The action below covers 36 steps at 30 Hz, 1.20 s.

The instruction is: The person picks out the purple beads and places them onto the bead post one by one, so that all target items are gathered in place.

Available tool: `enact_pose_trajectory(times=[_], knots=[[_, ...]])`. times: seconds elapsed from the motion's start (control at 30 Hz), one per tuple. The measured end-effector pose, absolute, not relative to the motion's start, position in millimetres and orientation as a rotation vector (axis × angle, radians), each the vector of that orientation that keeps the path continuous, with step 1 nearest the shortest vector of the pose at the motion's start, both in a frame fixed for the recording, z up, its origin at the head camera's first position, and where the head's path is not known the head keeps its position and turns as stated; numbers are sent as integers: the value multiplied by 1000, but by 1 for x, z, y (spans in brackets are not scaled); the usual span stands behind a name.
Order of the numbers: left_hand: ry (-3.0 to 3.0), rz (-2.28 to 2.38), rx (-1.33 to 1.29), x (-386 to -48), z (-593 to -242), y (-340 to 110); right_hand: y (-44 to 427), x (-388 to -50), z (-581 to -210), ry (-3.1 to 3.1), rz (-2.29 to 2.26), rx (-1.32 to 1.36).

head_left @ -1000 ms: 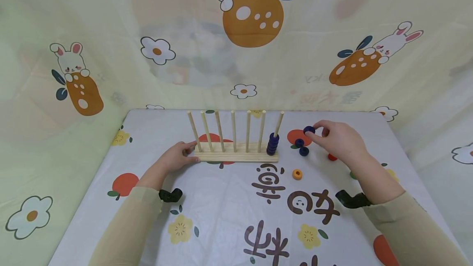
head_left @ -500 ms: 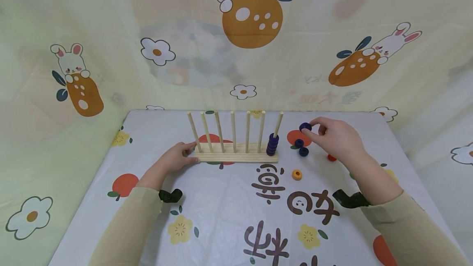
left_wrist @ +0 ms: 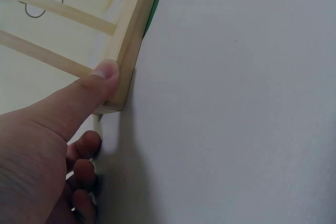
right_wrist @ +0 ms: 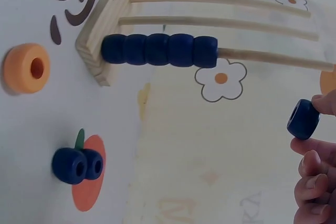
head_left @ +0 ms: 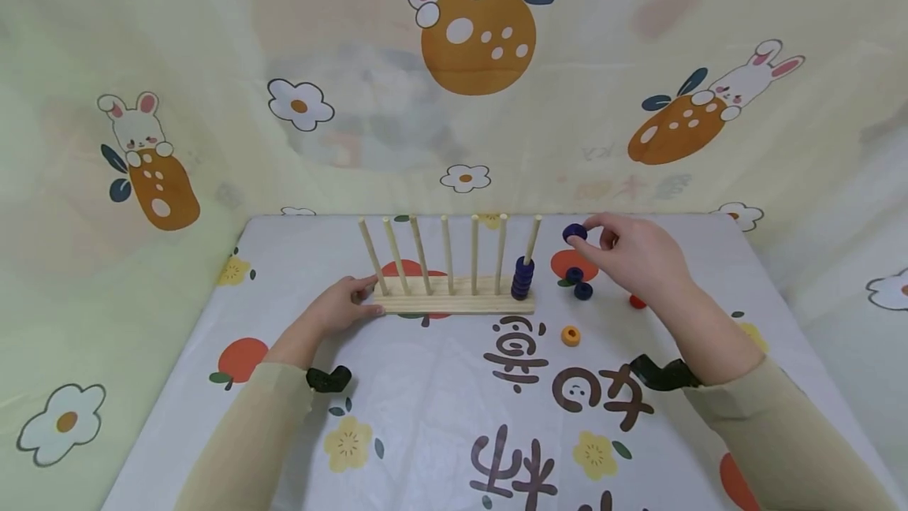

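Observation:
A wooden rack [head_left: 454,305] with a row of several upright pegs stands on the table. Its rightmost peg carries a stack of several dark blue beads [right_wrist: 157,50]; the other pegs are bare. My left hand [head_left: 339,307] grips the rack's left end, thumb [left_wrist: 107,70] on the base near the outermost peg. Between thumb and finger, my right hand [head_left: 638,255] pinches one dark blue bead [right_wrist: 303,119], held in the air to the right of the loaded peg, apart from it. The hole of that bead is turned partly away in the right wrist view.
Two loose blue beads [right_wrist: 69,165] lie side by side right of the rack. An orange bead [head_left: 571,336] lies nearer the front, and a red bead [head_left: 638,301] sits partly under the right hand. A patterned cloth [head_left: 426,408] covers the table; a printed curtain [head_left: 340,148] hangs behind.
My right hand has moved left and slightly up with the blue bead, closer to the loaded peg. The left hand keeps its grip on the rack's end.

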<state>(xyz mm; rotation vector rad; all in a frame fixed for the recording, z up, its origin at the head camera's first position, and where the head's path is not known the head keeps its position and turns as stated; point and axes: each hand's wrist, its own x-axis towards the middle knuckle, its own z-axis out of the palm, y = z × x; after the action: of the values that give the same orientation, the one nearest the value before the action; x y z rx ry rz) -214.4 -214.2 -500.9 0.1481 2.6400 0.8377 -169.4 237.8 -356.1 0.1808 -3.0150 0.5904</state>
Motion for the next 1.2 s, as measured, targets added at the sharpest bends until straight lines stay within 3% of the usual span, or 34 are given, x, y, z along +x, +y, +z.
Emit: enact_pose_trajectory(times=[1.2], knots=[[2652, 820, 134, -212, -501, -215, 199, -163, -326, -2837, 775, 212]])
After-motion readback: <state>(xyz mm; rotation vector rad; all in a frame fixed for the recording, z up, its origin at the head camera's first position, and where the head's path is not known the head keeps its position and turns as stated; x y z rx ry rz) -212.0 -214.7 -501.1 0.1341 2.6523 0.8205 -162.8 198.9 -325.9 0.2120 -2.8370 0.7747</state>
